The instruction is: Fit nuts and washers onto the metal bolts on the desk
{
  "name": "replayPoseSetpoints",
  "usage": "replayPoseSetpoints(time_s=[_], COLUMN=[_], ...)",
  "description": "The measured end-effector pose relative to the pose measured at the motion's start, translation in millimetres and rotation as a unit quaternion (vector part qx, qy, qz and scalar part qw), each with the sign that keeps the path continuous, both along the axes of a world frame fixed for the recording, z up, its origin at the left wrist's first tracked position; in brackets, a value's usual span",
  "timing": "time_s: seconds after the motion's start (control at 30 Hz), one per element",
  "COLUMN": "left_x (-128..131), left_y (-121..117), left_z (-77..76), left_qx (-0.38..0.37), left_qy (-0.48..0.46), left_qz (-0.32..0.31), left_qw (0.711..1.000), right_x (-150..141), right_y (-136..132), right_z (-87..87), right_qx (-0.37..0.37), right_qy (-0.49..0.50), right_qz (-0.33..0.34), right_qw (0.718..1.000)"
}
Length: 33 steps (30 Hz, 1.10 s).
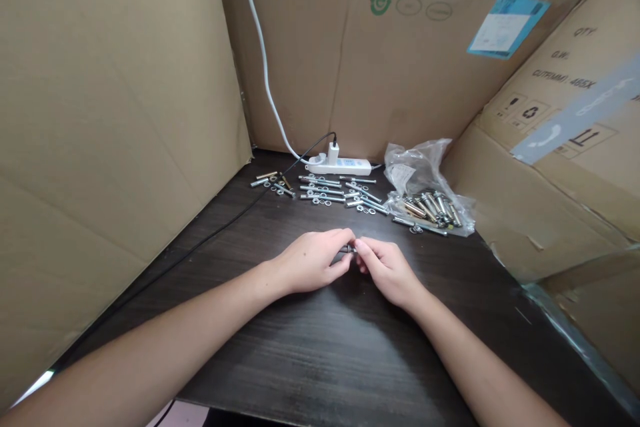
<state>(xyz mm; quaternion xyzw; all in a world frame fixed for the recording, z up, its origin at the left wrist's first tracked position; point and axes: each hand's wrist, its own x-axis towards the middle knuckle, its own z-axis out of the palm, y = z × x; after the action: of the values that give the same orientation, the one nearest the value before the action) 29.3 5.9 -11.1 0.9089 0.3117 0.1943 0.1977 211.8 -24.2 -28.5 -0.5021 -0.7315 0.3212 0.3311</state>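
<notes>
My left hand (pixel 316 259) and my right hand (pixel 386 267) meet above the middle of the dark table. Between their fingertips is an expansion bolt (pixel 346 249), mostly covered by the fingers. The left thumb and fingers curl around its body, while the right thumb and fingers pinch its right end. Beyond the hands lie rows of loose bolts (pixel 323 191) with sleeves, nuts and washers. A clear plastic bag (pixel 417 163) with several assembled expansion bolts (pixel 434 207) lies to the right, and a long bolt (pixel 420 225) with washers rests before it.
A white power strip (pixel 345 166) with a plugged-in charger (pixel 333 152) stands behind the bolts. Its white cord (pixel 261 47) runs up the back carton. A black cable (pixel 215 232) crosses the table's left side. Cardboard boxes (pixel 125 80) wall in the left, back and right.
</notes>
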Motion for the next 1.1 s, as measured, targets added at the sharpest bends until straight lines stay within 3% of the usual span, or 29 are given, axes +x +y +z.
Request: replayPoseSetpoints(time_s=[0.37,1.1], left_x=[0.0,0.0], left_y=[-0.3,0.6], left_z=[1.4,-0.6], left_qx=[0.002,-0.004], left_qy=[0.001,-0.011], left_qz=[0.009,-0.012], left_qw=[1.000,1.000], right_x=[0.9,-1.1], right_y=[-1.5,-0.6], right_z=[2.0,-0.7], right_qx=[0.020,-0.008], right_qy=[0.007,0.015], right_qz=[0.006,0.005], right_qw=[1.000,1.000])
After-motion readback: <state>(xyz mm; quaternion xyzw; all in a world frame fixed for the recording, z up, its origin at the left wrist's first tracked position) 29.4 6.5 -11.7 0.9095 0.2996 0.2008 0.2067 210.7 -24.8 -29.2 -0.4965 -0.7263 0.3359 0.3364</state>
